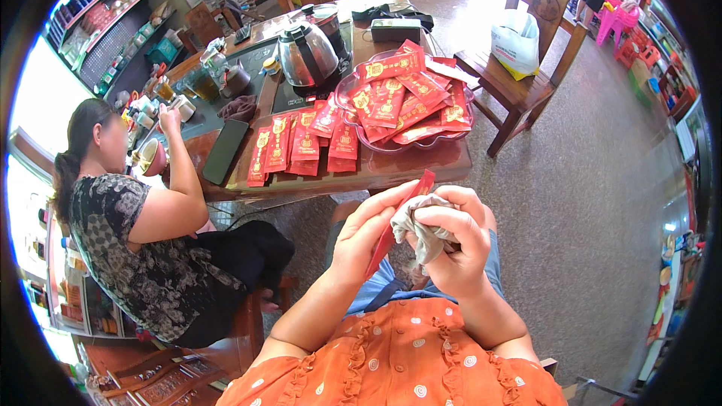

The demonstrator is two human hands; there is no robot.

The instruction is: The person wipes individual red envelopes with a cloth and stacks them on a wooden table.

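Observation:
My left hand (361, 231) holds a narrow red packet (381, 248) on edge above my lap. Bunched in my right hand (459, 237) is a pale grey cloth (424, 220), pressed against the packet's face. Beyond my hands, a scalloped clear plastic tray (417, 148) at the table's near right is heaped with red packets (395, 102) bearing gold print. More red packets (304, 138) lie in overlapping rows on the wooden table (412, 166), left of the tray.
A black phone (225, 152) lies left of the rows. Behind stands a glass kettle (307, 53) on a tea tray. A person (146, 225) sits at my left with a bowl (153, 157). To the right, a wooden chair (522, 90) carries a white plastic bag (515, 39).

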